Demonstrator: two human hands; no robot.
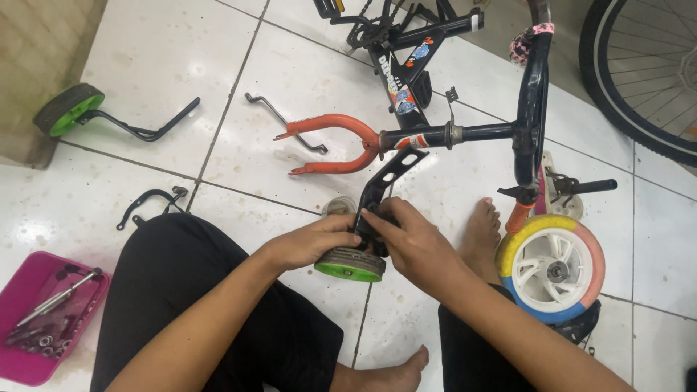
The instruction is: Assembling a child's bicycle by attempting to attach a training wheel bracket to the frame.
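Training wheel (351, 263) with black bracket (385, 181) gripped by both hands, left hand (316, 243) and right hand (410, 239) closed around it; second one (69, 109) lies off, bike frame (435, 134) wheelless on floor.

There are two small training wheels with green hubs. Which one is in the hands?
The green-hubbed training wheel with black bracket near the knees; left hand and right hand grip it. The other wheel lies untouched, far left.
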